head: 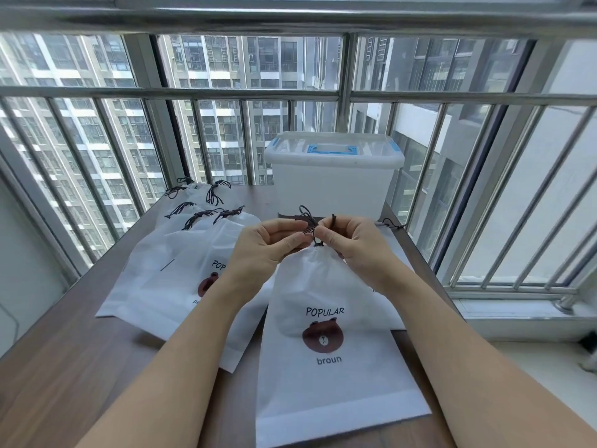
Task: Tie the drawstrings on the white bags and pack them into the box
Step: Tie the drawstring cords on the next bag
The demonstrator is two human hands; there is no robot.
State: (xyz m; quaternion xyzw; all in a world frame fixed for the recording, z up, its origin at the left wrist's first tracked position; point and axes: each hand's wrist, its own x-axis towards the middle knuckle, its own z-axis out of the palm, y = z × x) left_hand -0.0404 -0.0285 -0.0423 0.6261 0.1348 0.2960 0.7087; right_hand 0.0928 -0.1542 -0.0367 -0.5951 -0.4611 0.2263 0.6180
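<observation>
The left hand (268, 244) and the right hand (358, 247) meet above the middle of the wooden surface (64, 367), each with fingers pinched on the dark drawstring (311, 226) at the gathered neck of a white bag (326, 350). That bag, printed with a brown bear and the words POPULAR and broun, lies flat toward 6 o'clock from the hands. At 9 to 10 o'clock a pile of white bags (168, 273) overlaps on the surface, their necks already cinched with dark cords. At 12 o'clock stands the translucent box (332, 185), its lid on, with blue handle and clips, by the window railing (226, 92).
</observation>
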